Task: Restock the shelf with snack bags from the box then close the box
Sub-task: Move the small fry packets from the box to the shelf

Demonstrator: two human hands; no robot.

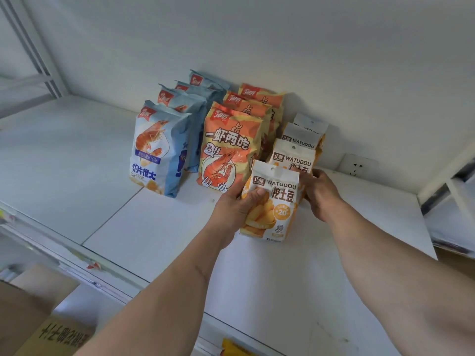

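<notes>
On the white shelf stand three rows of snack bags: blue shrimp-chip bags on the left, orange shrimp bags in the middle, white-and-yellow WATUDOU potato bags on the right. My left hand grips the front WATUDOU bag, which stands upright on the shelf at the head of its row. My right hand holds the right side of that bag, fingers curled behind it. A corner of the cardboard box shows at the bottom left, below the shelf.
The white back wall is just behind the rows, with a power socket at the right. A shelf post rises at the left. Another white rack stands to the right. A yellow bag's corner peeks from the shelf below.
</notes>
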